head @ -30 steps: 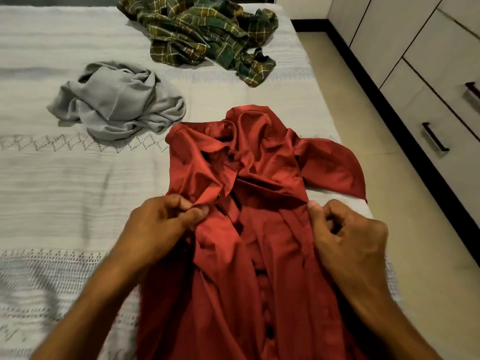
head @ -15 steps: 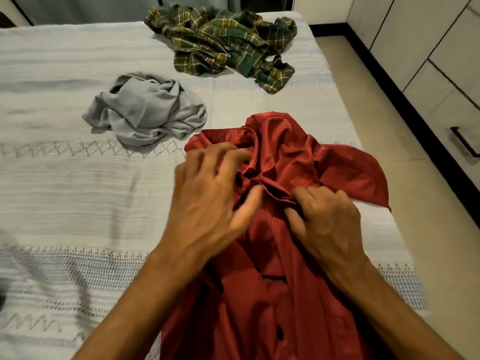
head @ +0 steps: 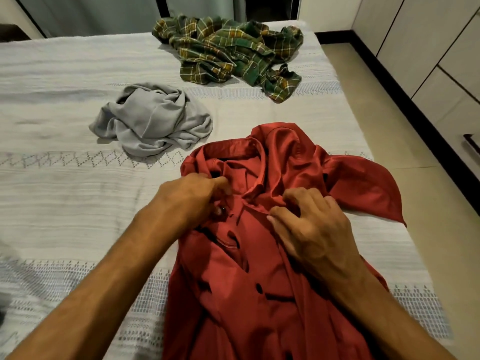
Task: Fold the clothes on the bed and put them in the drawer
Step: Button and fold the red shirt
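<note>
Flattening red shirt (head: 259,268) on bed (head: 65,203), not folded yet. Left hand (head: 192,198) pinches front edge by button. Right hand (head: 309,224), fingers bent, presses collar side. Next: smooth front flat, then fold. Drawer (head: 441,105) waits at right.

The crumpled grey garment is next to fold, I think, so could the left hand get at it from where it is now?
Probably yes. The crumpled grey garment lies on the white bedspread beyond the left hand with only bare cover between, though that hand now grips the red satin shirt.
</note>
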Action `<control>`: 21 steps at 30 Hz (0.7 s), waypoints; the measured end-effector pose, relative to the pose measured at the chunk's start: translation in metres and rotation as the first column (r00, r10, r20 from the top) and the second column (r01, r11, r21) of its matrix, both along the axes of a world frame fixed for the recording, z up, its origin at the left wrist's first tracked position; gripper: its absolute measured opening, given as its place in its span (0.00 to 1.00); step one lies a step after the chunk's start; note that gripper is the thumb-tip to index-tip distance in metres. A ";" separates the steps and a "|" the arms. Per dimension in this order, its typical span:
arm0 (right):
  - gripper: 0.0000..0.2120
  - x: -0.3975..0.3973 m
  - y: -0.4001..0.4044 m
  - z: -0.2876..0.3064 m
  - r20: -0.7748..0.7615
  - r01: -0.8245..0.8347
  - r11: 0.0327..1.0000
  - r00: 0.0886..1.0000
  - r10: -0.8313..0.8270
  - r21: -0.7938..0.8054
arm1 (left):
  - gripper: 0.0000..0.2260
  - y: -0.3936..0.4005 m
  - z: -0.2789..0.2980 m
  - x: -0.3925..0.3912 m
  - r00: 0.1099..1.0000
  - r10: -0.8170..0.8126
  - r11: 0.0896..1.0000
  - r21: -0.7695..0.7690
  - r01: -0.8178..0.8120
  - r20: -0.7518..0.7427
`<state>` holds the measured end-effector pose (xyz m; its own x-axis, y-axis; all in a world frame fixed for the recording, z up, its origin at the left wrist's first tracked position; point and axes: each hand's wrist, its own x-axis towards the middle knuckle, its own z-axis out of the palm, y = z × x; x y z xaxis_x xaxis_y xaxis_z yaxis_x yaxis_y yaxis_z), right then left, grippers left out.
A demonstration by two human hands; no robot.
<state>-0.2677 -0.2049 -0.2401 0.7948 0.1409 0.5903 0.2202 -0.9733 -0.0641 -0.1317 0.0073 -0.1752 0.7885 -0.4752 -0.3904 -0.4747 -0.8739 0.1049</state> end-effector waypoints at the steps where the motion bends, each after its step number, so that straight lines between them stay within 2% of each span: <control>1: 0.08 -0.001 0.001 -0.001 0.003 0.007 1.000 1.000 -0.007 -0.005 | 0.19 0.002 0.003 0.004 0.997 -0.045 0.997 0.062 0.040 0.067; 3: 0.06 -0.005 0.001 -0.001 0.021 0.020 0.999 1.000 -0.021 0.045 | 0.18 0.004 0.007 0.010 0.961 -0.167 0.979 0.153 0.135 0.219; 4: 0.06 -0.008 0.001 0.000 0.042 0.031 0.995 0.999 -0.035 0.098 | 0.17 0.006 0.008 0.010 0.936 -0.214 0.973 0.142 0.180 0.281; 5: 0.05 -0.010 0.002 0.001 0.070 0.045 0.985 0.996 -0.057 0.164 | 0.16 0.010 0.008 0.010 0.909 -0.233 0.972 0.067 0.224 0.346; 7: 0.05 -0.013 0.002 0.005 0.120 0.088 0.953 0.985 -0.128 0.291 | 0.11 0.018 0.005 0.008 0.871 -0.144 0.922 -0.257 0.291 0.469; 9: 0.07 -0.015 0.002 0.007 0.154 0.115 0.927 0.971 -0.180 0.357 | 0.09 0.025 0.001 0.002 0.851 0.084 0.752 -0.593 0.286 0.518; 10: 0.08 -0.017 0.002 0.008 0.167 0.107 0.926 0.970 -0.177 0.362 | 0.08 0.028 -0.002 -0.002 0.846 0.187 0.663 -0.700 0.266 0.499; 12: 0.09 -0.019 0.005 0.008 0.171 0.037 0.939 0.980 -0.100 0.342 | 0.09 0.030 -0.007 -0.009 0.849 0.322 0.546 -0.815 0.196 0.420; 14: 0.08 -0.019 0.010 0.006 0.144 -0.020 0.942 0.989 -0.030 0.335 | 0.08 0.029 -0.010 -0.013 0.857 0.411 0.489 -0.868 0.082 0.312; 17: 0.05 -0.016 0.021 0.003 0.013 0.011 0.915 1.000 -0.018 0.403 | 0.08 0.026 -0.015 -0.021 0.863 0.491 0.397 -0.912 -0.102 0.118; 19: 0.03 -0.012 0.025 0.005 -0.090 0.073 0.879 0.995 -0.034 0.472 | 0.08 0.020 -0.018 -0.026 0.862 0.492 0.270 -0.921 -0.282 -0.120; 21: 0.03 -0.007 0.025 0.009 -0.185 0.142 0.855 0.981 -0.056 0.499 | 0.07 0.013 -0.020 -0.030 0.778 0.489 0.104 -0.859 -0.501 -0.394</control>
<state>-0.2746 -0.1797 -0.2309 0.8767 -0.2284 0.4235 0.0692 -0.8111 -0.5808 -0.1617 0.0207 -0.1951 0.9996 -0.0020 -0.0298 0.0286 -0.2323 0.9722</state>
